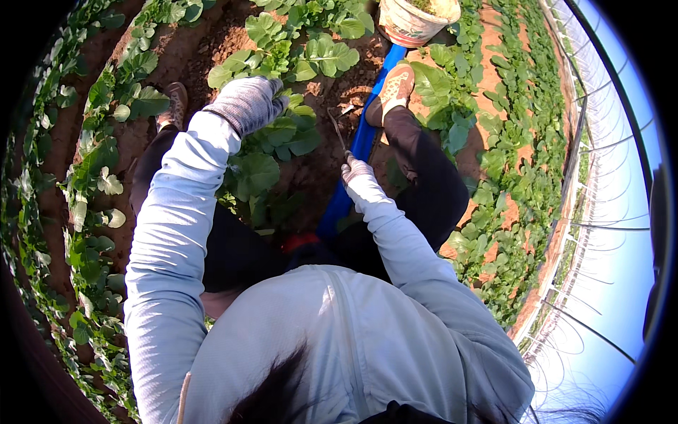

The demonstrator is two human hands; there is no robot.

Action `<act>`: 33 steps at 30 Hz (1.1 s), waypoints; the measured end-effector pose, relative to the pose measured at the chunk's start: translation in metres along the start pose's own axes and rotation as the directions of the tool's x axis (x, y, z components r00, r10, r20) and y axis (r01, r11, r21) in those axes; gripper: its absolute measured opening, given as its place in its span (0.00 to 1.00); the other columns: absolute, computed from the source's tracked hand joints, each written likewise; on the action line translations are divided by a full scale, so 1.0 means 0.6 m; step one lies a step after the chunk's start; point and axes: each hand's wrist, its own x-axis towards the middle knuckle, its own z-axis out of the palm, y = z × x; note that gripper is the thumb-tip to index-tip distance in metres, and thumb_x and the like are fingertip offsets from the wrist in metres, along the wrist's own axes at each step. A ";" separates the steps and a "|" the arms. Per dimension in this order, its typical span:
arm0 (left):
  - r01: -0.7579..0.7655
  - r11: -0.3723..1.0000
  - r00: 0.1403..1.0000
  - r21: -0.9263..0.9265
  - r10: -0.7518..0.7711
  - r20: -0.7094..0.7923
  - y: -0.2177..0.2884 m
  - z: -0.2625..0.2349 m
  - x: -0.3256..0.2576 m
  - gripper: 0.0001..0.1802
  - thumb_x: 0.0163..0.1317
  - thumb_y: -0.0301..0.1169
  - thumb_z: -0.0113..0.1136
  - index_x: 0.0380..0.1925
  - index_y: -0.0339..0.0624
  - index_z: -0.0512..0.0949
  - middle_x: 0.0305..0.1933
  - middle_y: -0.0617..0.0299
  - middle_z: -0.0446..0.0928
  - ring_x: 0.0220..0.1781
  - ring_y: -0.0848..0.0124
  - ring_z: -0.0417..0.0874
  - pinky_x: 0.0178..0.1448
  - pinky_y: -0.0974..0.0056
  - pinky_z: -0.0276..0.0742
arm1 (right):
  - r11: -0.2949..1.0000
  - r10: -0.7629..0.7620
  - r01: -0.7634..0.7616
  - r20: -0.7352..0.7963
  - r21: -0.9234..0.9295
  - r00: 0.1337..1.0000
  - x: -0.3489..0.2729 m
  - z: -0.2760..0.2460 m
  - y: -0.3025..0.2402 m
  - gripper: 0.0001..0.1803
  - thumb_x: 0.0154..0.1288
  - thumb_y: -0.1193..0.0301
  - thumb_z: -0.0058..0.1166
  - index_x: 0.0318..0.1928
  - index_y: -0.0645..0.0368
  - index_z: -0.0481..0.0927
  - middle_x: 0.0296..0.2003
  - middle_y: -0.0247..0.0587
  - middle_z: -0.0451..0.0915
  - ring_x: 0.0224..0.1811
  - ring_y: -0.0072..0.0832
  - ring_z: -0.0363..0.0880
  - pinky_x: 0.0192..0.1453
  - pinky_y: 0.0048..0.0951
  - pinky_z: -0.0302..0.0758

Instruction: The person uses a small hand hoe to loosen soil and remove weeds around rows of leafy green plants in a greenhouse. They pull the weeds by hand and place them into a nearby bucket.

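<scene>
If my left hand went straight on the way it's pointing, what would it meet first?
Your left hand points forward and rightward, so probably the green leaves just beyond it, though depth is hard to judge from this one view.

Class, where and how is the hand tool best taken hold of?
Probably grip the hand tool at its close end, from the near side, where the right hand is: it is thin, points away from there, and bends at its far end.
</scene>
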 end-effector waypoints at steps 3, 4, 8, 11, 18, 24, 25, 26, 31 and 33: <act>0.004 1.000 1.000 0.019 -0.004 0.016 0.006 0.004 0.006 0.23 0.61 0.44 0.49 0.48 0.39 0.73 0.40 0.47 0.78 0.45 0.52 0.78 0.50 0.55 0.72 | 0.996 -0.049 0.054 0.068 -0.070 0.996 0.028 -0.023 -0.023 0.07 0.62 0.71 0.54 0.38 0.62 0.75 0.31 0.33 0.72 0.28 0.19 0.63 0.30 0.20 0.64; 0.011 1.000 1.000 0.025 -0.011 0.010 -0.001 0.009 0.007 0.23 0.61 0.44 0.49 0.48 0.39 0.73 0.40 0.47 0.78 0.45 0.52 0.78 0.50 0.55 0.72 | 0.988 -0.089 0.100 0.099 -0.113 0.991 0.009 -0.012 -0.022 0.07 0.63 0.71 0.53 0.38 0.62 0.75 0.30 0.32 0.71 0.28 0.19 0.62 0.29 0.20 0.64; 0.000 1.000 1.000 0.031 0.000 0.006 0.003 0.014 0.013 0.23 0.62 0.45 0.48 0.48 0.40 0.73 0.41 0.47 0.78 0.46 0.53 0.77 0.50 0.55 0.72 | 0.939 -0.095 0.120 0.092 -0.322 0.991 -0.003 -0.003 -0.025 0.08 0.63 0.70 0.53 0.38 0.61 0.76 0.29 0.34 0.69 0.29 0.20 0.61 0.28 0.20 0.66; 0.022 0.998 0.999 0.051 -0.024 0.027 -0.007 0.022 0.015 0.23 0.61 0.45 0.48 0.49 0.40 0.73 0.41 0.48 0.78 0.46 0.53 0.77 0.51 0.55 0.72 | 0.915 -0.119 0.104 -0.014 -0.389 0.993 -0.034 -0.011 0.037 0.13 0.61 0.67 0.56 0.44 0.58 0.73 0.29 0.36 0.69 0.29 0.23 0.64 0.29 0.21 0.68; -0.027 0.998 1.000 0.062 0.026 0.014 0.016 0.013 0.026 0.24 0.61 0.46 0.48 0.50 0.40 0.73 0.40 0.49 0.78 0.44 0.54 0.78 0.49 0.56 0.73 | 0.925 0.110 -0.170 -0.189 -0.340 0.976 0.036 -0.146 0.013 0.13 0.57 0.69 0.61 0.41 0.54 0.74 0.29 0.39 0.70 0.23 0.26 0.66 0.27 0.22 0.70; 0.012 0.995 1.000 0.100 -0.015 0.026 0.012 0.020 0.018 0.24 0.62 0.46 0.46 0.49 0.40 0.73 0.39 0.50 0.79 0.43 0.56 0.79 0.48 0.56 0.75 | -0.561 -0.360 0.358 0.609 -0.747 0.706 -0.149 -0.032 -0.061 0.21 0.67 0.59 0.40 0.58 0.50 0.68 0.35 0.53 0.78 0.34 0.47 0.75 0.40 0.40 0.73; 0.013 0.995 0.999 0.103 -0.017 0.037 0.011 0.022 0.018 0.24 0.62 0.46 0.46 0.49 0.41 0.73 0.39 0.50 0.79 0.43 0.56 0.79 0.48 0.57 0.74 | -0.591 -0.408 0.290 0.589 -0.753 0.697 -0.146 -0.009 -0.066 0.21 0.68 0.59 0.37 0.57 0.51 0.68 0.33 0.53 0.78 0.35 0.49 0.77 0.40 0.41 0.73; 0.017 0.994 0.999 0.108 -0.022 0.044 0.009 0.021 0.017 0.24 0.62 0.46 0.46 0.49 0.41 0.73 0.39 0.51 0.79 0.43 0.56 0.79 0.48 0.57 0.74 | -0.600 -0.439 0.267 0.590 -0.754 0.678 -0.135 0.001 -0.070 0.20 0.66 0.57 0.40 0.53 0.54 0.70 0.31 0.50 0.77 0.33 0.44 0.75 0.37 0.38 0.72; -0.028 0.997 1.000 0.074 0.028 -0.005 0.015 0.030 0.021 0.23 0.62 0.46 0.46 0.47 0.40 0.74 0.37 0.51 0.79 0.42 0.55 0.80 0.47 0.56 0.74 | 0.273 -0.411 0.369 0.239 -0.888 0.880 0.054 -0.059 -0.041 0.21 0.60 0.54 0.55 0.36 0.63 0.77 0.24 0.36 0.71 0.24 0.25 0.68 0.25 0.24 0.68; 0.017 0.996 1.000 0.087 -0.019 0.016 -0.003 0.032 0.018 0.23 0.62 0.46 0.46 0.47 0.39 0.74 0.36 0.51 0.79 0.41 0.55 0.80 0.47 0.56 0.74 | 0.264 -0.308 0.175 0.089 -0.948 0.947 -0.022 -0.036 -0.008 0.17 0.59 0.57 0.57 0.36 0.59 0.76 0.24 0.35 0.69 0.27 0.24 0.68 0.26 0.21 0.68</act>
